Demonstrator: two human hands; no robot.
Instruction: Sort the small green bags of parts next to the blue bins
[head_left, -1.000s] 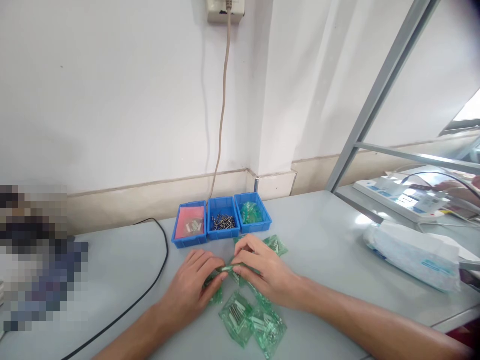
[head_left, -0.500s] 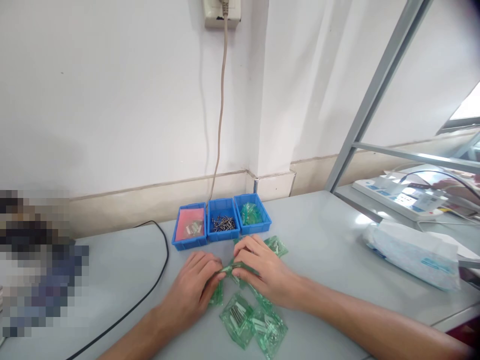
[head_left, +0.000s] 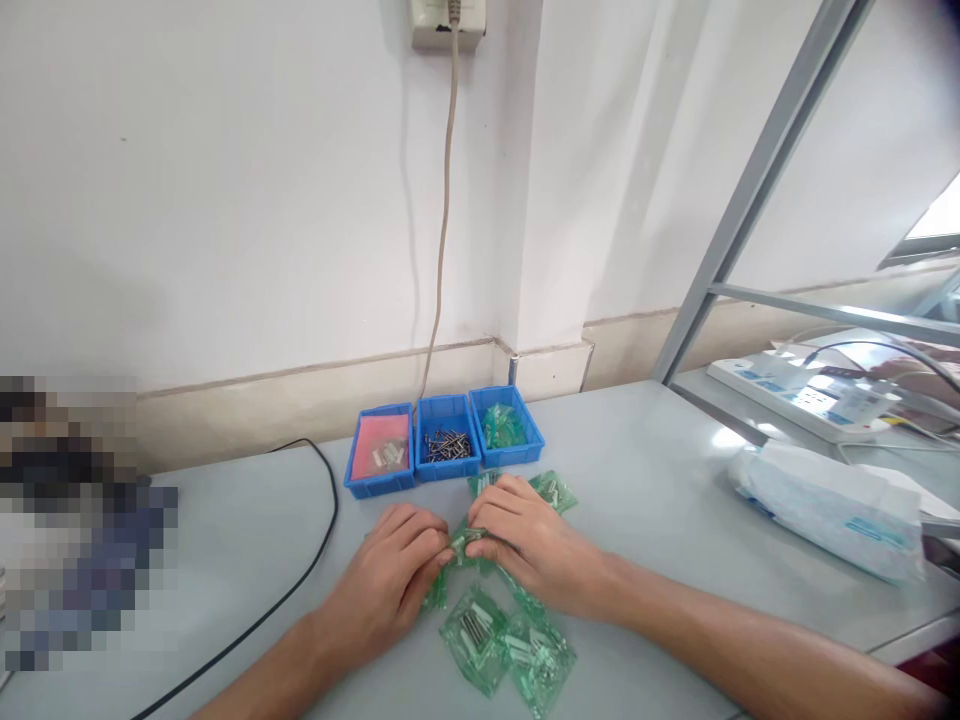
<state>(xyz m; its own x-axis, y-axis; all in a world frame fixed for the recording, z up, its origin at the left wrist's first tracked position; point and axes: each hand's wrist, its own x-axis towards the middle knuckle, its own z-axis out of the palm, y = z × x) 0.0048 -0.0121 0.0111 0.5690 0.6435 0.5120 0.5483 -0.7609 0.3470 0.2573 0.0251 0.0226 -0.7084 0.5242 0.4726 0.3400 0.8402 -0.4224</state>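
Between my two hands is a green plastic bag (head_left: 466, 541), pinched from both sides. My left hand (head_left: 401, 565) has its fingers closed on the bag's left edge. My right hand (head_left: 525, 540) grips the right side of the same bag between thumb and fingers. Nearer the front lie a green bag with screws and pale plugs (head_left: 474, 638) and another similar bag (head_left: 538, 660). One more green bag (head_left: 553, 491) rests behind my right hand. Other green bags are partly hidden under and behind my hands.
Three blue bins stand behind my hands: one with pink lining and a clear bag (head_left: 380, 485), one with screws (head_left: 448, 447), one with green bags (head_left: 506, 427). A black cable (head_left: 300, 585) crosses the left; a white plastic package (head_left: 829, 510) lies right.
The held bag has turned a little and shows more of its surface between my fingers. Both hands stay in nearly the same place.
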